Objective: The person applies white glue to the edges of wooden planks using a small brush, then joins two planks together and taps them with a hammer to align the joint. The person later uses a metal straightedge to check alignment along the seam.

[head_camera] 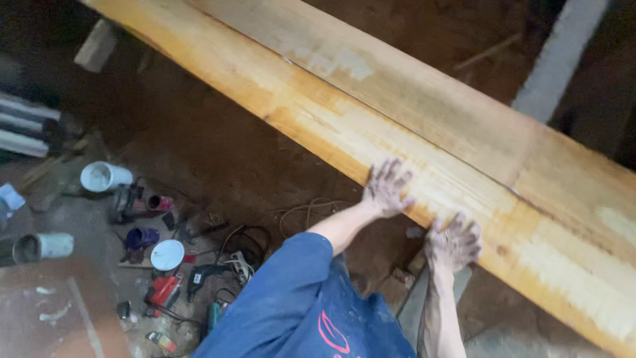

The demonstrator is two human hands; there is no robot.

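I press my left hand and right hand, both open and flat, fingers spread, gripping nothing, on the plank's near edge; tools litter the floor.

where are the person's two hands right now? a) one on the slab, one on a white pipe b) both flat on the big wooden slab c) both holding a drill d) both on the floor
b: the left hand and the right hand both lie spread, palms down, on the near edge of the wooden slab.
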